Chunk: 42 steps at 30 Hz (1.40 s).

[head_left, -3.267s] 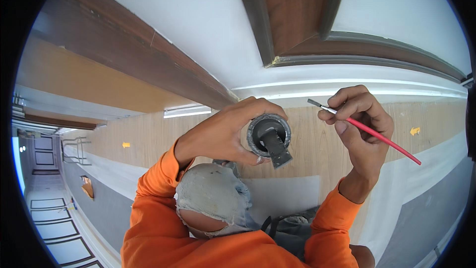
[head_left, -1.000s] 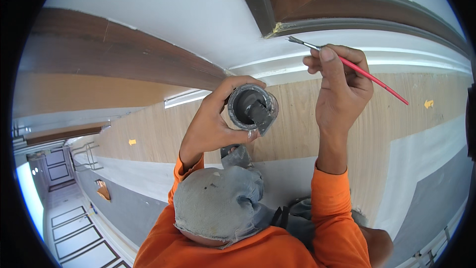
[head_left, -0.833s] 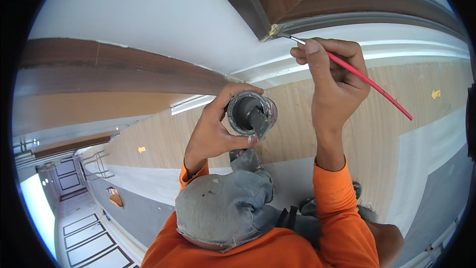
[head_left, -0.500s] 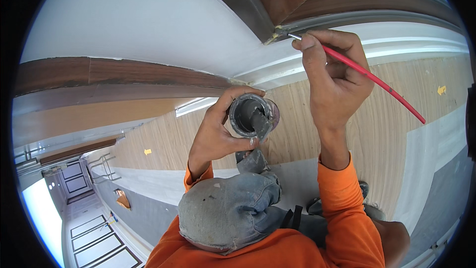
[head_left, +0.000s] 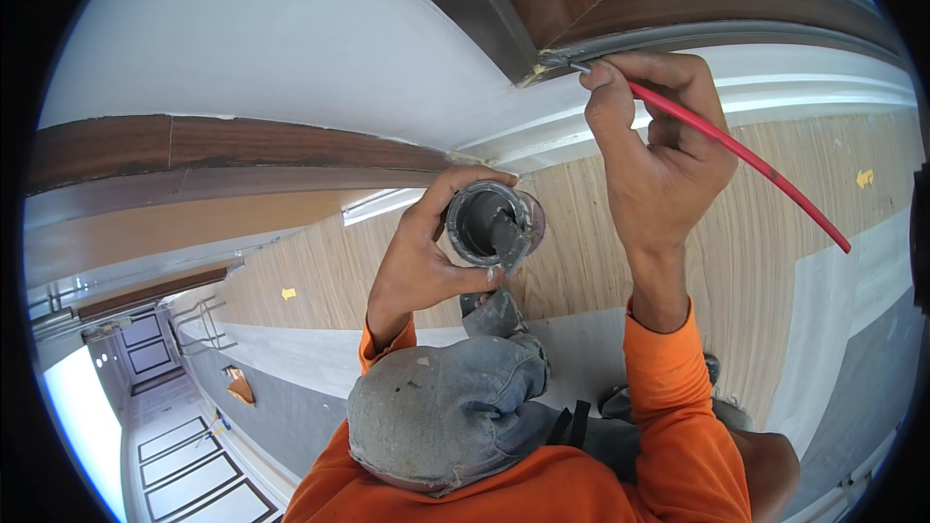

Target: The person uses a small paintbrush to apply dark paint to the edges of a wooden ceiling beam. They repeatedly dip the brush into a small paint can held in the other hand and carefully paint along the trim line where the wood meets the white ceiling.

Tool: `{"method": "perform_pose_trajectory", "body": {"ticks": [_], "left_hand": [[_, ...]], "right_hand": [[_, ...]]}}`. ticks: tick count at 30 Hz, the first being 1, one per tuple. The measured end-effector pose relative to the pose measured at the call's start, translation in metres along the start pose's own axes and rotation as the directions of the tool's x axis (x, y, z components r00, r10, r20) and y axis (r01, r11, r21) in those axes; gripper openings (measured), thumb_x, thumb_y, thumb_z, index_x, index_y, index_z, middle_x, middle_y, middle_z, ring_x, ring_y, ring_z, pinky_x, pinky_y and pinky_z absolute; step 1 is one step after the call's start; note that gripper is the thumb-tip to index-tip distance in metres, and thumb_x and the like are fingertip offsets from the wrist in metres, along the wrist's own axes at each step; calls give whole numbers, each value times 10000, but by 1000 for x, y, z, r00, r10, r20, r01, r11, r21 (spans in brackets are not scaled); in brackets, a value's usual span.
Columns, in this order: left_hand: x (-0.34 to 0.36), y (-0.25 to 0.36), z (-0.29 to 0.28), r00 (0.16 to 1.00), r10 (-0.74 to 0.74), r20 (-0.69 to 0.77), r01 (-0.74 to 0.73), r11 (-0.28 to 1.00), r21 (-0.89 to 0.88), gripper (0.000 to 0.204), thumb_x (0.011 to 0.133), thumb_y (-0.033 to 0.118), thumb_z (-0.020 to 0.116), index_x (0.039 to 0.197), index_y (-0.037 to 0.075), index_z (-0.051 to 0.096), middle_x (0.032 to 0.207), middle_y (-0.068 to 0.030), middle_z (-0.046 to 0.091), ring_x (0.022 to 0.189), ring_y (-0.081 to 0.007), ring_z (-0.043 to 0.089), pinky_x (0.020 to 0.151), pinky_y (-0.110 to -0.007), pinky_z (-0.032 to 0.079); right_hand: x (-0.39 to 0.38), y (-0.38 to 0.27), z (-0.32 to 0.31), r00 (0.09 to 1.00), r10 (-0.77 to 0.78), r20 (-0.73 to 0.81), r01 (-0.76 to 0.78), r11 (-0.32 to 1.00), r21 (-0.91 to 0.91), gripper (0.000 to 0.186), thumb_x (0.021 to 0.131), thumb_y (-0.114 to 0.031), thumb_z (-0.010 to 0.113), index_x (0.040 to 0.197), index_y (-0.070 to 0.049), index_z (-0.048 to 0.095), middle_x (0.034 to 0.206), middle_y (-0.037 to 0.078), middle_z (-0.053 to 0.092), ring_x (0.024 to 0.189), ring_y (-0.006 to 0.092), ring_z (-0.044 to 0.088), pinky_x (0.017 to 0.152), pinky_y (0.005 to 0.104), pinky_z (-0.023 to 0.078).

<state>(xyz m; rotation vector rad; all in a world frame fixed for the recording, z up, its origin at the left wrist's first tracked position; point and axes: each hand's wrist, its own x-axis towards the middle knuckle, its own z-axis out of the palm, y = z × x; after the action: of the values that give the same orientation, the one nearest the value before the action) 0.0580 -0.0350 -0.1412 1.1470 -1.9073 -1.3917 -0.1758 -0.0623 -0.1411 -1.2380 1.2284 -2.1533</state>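
My left hand (head_left: 418, 260) is closed round a small cup (head_left: 473, 226) of dark grey substance, with a flat grey blade (head_left: 509, 242) standing in it. My right hand (head_left: 661, 169) grips a thin red-handled paintbrush (head_left: 756, 163) near its metal ferrule. The brush tip touches the lower corner (head_left: 539, 68) of a dark grey and wood-brown frame (head_left: 599, 15) on the white wall, where pale yellowish residue shows. The bristles are too small to make out clearly.
Wood-look floor (head_left: 572, 242) with yellow arrow stickers lies below, beside white and grey sheeting (head_left: 862, 320). A brown board (head_left: 291, 140) runs along the left wall. My grey-clad knee (head_left: 436, 407) is under the cup. A metal rack (head_left: 203, 324) stands down the corridor.
From 3.3 seconds ago, my right hand has risen, bringing the brush tip onto the frame's corner. Over the last half second it shifted slightly, the handle's end dipping; the cup stayed still.
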Motion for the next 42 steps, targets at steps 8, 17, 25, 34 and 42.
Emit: {"method": "perform_pose_trajectory", "body": {"ticks": [8, 17, 25, 34, 42], "left_hand": [[-1, 3, 2, 999, -26, -18, 26, 999, -23, 894, 573, 115, 947, 1397, 112, 601, 1346, -93, 675, 1280, -260, 639, 1138, -403, 459], [-1, 5, 1, 1000, -14, -24, 13, 1000, -21, 887, 574, 119, 954, 1389, 106, 606, 1338, -90, 677, 1283, -256, 635, 1135, -397, 458], [-4, 4, -1, 999, -17, -32, 17, 1000, -19, 884, 568, 135, 958, 1384, 120, 617, 1325, -81, 686, 1266, -257, 645, 1121, -402, 472], [-3, 6, 0, 999, 4, -36, -5, 999, -34, 879, 573, 129, 965, 1380, 123, 619, 1333, -79, 683, 1263, -255, 645, 1114, -403, 477], [-6, 6, -2, 999, -4, -41, 2, 999, -44, 870, 584, 120, 968, 1380, 127, 616, 1330, -72, 683, 1271, -245, 637, 1118, -401, 474]], "right_hand": [[1, -5, 1, 1000, 13, 5, -13, 1000, -24, 113, 849, 3, 794, 913, -6, 701, 812, 48, 733, 750, 113, 683, 698, 257, 535], [0, -14, -1, 999, 48, 6, -48, 996, -75, 109, 846, 13, 784, 919, -4, 705, 818, 49, 730, 762, 114, 683, 718, 251, 535], [4, -10, -7, 999, 7, -32, -12, 987, -157, 108, 848, 12, 784, 924, -7, 709, 822, 51, 733, 766, 114, 686, 713, 252, 539], [-1, -13, -3, 1000, -18, 17, 21, 981, -191, 115, 846, 17, 790, 926, -12, 712, 833, 54, 742, 766, 126, 695, 710, 256, 543], [3, -13, -10, 999, -11, -40, 6, 991, -133, 115, 849, 14, 792, 931, -9, 715, 837, 56, 746, 770, 120, 698, 717, 252, 543]]}}
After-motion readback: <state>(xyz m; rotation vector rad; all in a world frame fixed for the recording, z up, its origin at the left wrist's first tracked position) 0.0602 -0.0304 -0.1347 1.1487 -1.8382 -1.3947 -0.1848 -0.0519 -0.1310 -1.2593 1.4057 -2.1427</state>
